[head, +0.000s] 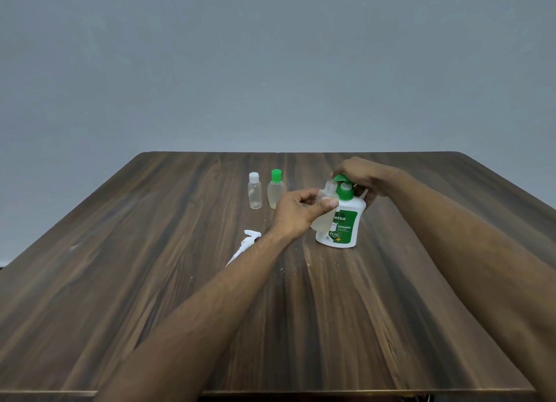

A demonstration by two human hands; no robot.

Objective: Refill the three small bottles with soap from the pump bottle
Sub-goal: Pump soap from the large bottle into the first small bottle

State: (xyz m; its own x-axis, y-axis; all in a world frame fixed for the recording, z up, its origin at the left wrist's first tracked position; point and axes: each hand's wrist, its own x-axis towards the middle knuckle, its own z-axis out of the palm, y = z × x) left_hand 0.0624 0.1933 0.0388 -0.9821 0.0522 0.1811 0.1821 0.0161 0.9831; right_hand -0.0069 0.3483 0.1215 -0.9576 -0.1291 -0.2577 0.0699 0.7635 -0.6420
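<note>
Green is the cap [340,178] I pinch in my right hand [362,178], held just above the open neck of the small bottle [326,204] that my left hand [301,213] grips around the body, thumb across the front. That small bottle has no cap on, shows a pale yellowish fill, and sits right against the pump bottle [341,224], which stands upright on the wooden table [391,311] with its green collar open at the top and no pump fitted. My right hand's lower fingers curl behind the pump bottle's shoulder; whether they press on it I cannot tell. The white pump head [245,245] lies on the table to the left, partly hidden by my left forearm. Farther back stand the other two small bottles, just beside each other: a white-capped bottle [255,192] that looks nearly clear, and a green-capped bottle [276,191] with pale liquid inside. I judge this to be the capping step for the bottle in hand. The next move calls for seating the cap squarely on the threads and twisting while my left hand keeps the bottle upright. On the pump bottle's green label I read "ettol", the first letter covered by my thumb, then "ORIGINAL" and "99.99%"; the finer print is too small to read.
</note>
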